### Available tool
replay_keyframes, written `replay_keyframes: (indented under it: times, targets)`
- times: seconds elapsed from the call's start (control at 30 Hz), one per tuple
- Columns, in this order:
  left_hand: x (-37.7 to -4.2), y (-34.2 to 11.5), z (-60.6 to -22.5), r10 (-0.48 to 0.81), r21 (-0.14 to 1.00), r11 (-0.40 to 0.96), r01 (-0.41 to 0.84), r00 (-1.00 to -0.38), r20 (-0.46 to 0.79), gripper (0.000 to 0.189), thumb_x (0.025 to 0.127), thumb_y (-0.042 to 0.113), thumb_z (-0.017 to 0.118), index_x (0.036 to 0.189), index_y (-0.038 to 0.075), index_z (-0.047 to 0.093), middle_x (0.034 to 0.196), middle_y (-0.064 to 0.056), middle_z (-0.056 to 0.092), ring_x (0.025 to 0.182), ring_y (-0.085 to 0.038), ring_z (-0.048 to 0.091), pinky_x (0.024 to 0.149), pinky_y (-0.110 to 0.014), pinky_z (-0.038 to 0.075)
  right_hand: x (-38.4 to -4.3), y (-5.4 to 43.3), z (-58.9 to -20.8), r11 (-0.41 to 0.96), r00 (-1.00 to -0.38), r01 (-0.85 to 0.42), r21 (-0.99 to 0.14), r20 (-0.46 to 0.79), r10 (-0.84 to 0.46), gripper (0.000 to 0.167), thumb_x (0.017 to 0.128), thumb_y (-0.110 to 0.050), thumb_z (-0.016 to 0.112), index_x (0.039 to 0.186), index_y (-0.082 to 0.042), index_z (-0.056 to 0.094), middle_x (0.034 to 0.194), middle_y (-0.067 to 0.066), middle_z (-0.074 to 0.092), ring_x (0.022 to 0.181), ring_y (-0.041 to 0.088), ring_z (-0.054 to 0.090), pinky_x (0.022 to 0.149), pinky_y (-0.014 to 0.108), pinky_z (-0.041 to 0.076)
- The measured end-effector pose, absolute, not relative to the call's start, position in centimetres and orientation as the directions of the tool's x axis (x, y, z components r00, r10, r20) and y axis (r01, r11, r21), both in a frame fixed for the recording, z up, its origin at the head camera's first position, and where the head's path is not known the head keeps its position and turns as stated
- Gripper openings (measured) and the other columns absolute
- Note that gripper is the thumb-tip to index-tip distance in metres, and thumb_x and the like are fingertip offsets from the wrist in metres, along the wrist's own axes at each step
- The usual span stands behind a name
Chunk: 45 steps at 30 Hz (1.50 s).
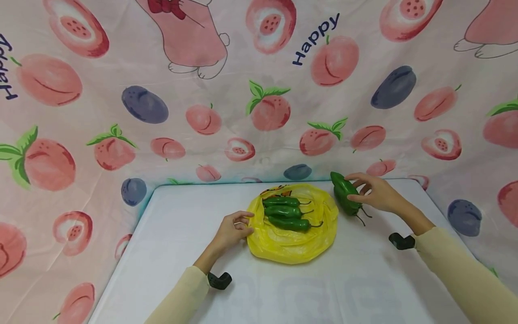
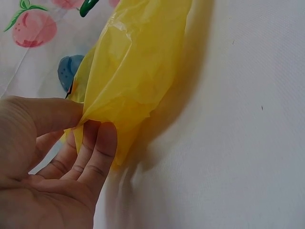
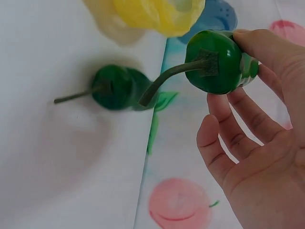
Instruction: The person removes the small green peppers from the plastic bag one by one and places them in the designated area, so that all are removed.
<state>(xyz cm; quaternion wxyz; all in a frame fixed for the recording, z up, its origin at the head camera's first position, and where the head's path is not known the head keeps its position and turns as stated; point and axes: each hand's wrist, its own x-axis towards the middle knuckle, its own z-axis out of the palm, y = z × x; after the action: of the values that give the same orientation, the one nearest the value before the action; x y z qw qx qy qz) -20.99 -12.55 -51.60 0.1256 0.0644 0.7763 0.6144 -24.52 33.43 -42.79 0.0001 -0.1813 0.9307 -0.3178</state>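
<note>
A yellow plastic bag (image 1: 291, 249) lies rolled open on the white table, with three green chili peppers (image 1: 283, 211) side by side inside it. My left hand (image 1: 232, 231) pinches the bag's left rim between thumb and fingers, and the left wrist view shows the yellow film (image 2: 138, 62) drawn up from that grip. To the right of the bag, my right hand (image 1: 374, 193) holds a green chili pepper (image 3: 214, 62) between thumb and fingers, its stem pointing toward the wrist camera. A further green pepper (image 3: 112, 88) lies on the table beside it.
The white table (image 1: 182, 207) ends close behind the bag at its back edge. A pink fruit-print cloth (image 1: 226, 103) hangs behind and around it. Dark wrist-worn devices (image 1: 220, 281) show at both sleeves.
</note>
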Motion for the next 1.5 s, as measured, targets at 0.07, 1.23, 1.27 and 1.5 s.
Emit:
replay_keyframes:
  times: [0.07, 1.23, 1.27, 1.5]
  targets:
    - [-21.0, -12.5, -51.6, 0.255, 0.97, 0.236, -0.05, -0.96, -0.112, 0.042, 0.089, -0.004, 0.075, 0.129, 0.004, 0.066, 0.105, -0.011, 0.059, 0.068, -0.013, 0.054, 0.063, -0.024, 0.055, -24.5, 33.9, -42.8, 0.739, -0.936, -0.334, -0.585, 0.115, -0.332, 0.055, 0.089, -0.023, 0.082, 0.138, -0.013, 0.06, 0.118, 0.015, 0.068, 0.091, 0.027, 0.065, 0.073, 0.033, 0.056]
    - [-20.9, -12.6, -51.7, 0.249, 0.976, 0.213, -0.035, -0.964, -0.089, 0.043, 0.088, -0.006, 0.075, 0.129, -0.001, 0.065, 0.106, -0.016, 0.06, 0.068, -0.014, 0.052, 0.059, -0.024, 0.051, -25.5, 38.6, -47.8, 0.773, -0.984, -0.131, -0.621, -0.014, -0.179, 0.066, 0.092, -0.037, 0.078, 0.145, -0.007, 0.052, 0.125, 0.031, 0.061, 0.1, 0.04, 0.065, 0.073, 0.042, 0.058]
    - [-20.9, -12.6, -51.7, 0.248, 0.977, 0.213, -0.035, -0.965, -0.088, 0.043, 0.088, -0.007, 0.075, 0.13, -0.002, 0.065, 0.106, -0.016, 0.06, 0.068, -0.014, 0.052, 0.059, -0.024, 0.051, -25.5, 38.7, -48.0, 0.771, -0.984, -0.129, -0.624, -0.017, -0.178, 0.065, 0.092, -0.037, 0.078, 0.145, -0.008, 0.052, 0.125, 0.03, 0.062, 0.101, 0.04, 0.065, 0.074, 0.041, 0.058]
    - [-21.0, -12.7, -51.6, 0.247, 0.974, 0.224, -0.039, -0.964, -0.095, 0.043, 0.088, -0.005, 0.075, 0.13, -0.001, 0.065, 0.106, -0.016, 0.06, 0.067, -0.014, 0.052, 0.059, -0.025, 0.051, -25.7, 39.1, -49.1, 0.759, -0.983, -0.133, -0.637, -0.011, -0.181, 0.062, 0.093, -0.031, 0.078, 0.143, -0.004, 0.053, 0.122, 0.033, 0.063, 0.103, 0.044, 0.066, 0.076, 0.044, 0.058]
